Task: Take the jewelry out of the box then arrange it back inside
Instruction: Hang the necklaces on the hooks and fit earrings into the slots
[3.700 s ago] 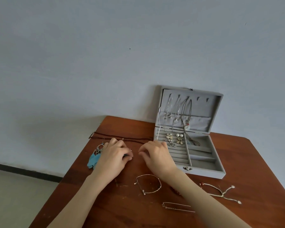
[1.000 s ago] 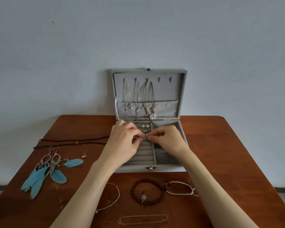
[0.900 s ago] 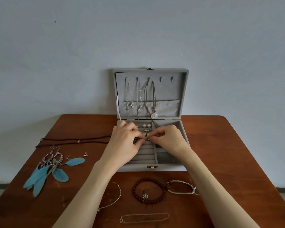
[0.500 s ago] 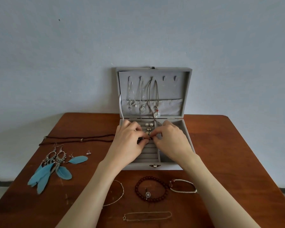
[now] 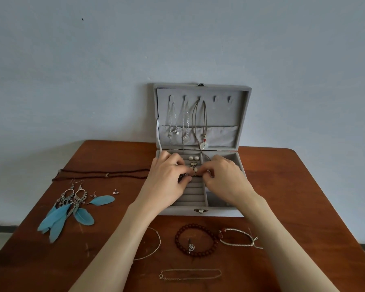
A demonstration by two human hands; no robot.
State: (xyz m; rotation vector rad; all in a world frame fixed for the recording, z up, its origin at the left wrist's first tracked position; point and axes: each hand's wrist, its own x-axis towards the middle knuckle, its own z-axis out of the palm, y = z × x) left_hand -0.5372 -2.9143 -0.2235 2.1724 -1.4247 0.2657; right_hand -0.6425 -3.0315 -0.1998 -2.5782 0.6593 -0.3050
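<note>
grey velvet jewelry box (image 5: 200, 211) open on brown wood table (image 5: 303, 186), lid upright against wall, three necklaces (image 5: 185, 121) hanging inside. left hand (image 5: 167, 180) and right hand (image 5: 226, 178) over ridged ring rolls, fingertips curled, pinching small pale earring (image 5: 195, 170) between them; pearl studs (image 5: 193, 158) just behind. blue feather earrings (image 5: 67, 209) and dark cord necklace (image 5: 101, 173) lie left; red bead bracelet (image 5: 195, 239), white braided bracelet (image 5: 238, 238), thin chain (image 5: 190, 274) lie in front of box, between forearms.

Looked like a plain room at home: brown wooden table (image 5: 293, 186) pushed against a bare pale-blue wall (image 5: 93, 70), dark skirting strip (image 5: 0, 228) below.
</note>
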